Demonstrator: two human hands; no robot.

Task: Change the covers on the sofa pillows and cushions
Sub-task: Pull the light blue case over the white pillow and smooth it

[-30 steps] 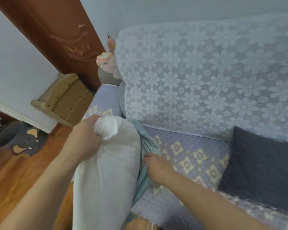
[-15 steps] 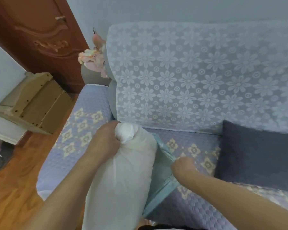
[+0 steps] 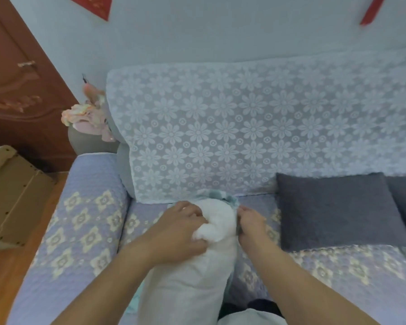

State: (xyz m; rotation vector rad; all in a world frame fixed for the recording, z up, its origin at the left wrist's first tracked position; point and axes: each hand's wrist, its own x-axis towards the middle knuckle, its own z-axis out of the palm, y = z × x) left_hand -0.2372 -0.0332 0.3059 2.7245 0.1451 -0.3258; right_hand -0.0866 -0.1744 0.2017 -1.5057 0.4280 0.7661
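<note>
Hands are working at the top end of a white pillow insert [image 3: 197,273], which is standing on end between the person's forearms, in front of a sofa [image 3: 85,231] with a lilac quilted seat cover. The left hand [image 3: 181,231] is curling tightly round a bunched corner of the insert, squeezing it into a small knob. The right hand [image 3: 251,224] is pinching the edge of a teal cover [image 3: 218,195], which is showing only as a thin strip behind and beside the insert's top; how far it is reaching down the insert is hard to tell from this angle.

Judging by this, the step in hand is either stuffing the compressed corner into the cover's mouth or drawing it out; the picture alone is not settling which. Either way, the next move is calling for the right hand to be holding the opening wide and taut while the left is guiding the squeezed corner through it.

The gripped corner is sitting just left of the cover's edge, nearly touching the right hand. A dark grey cushion [image 3: 338,207] is leaning against the lace-draped backrest [image 3: 244,127] to the right, not yet handled.
</note>
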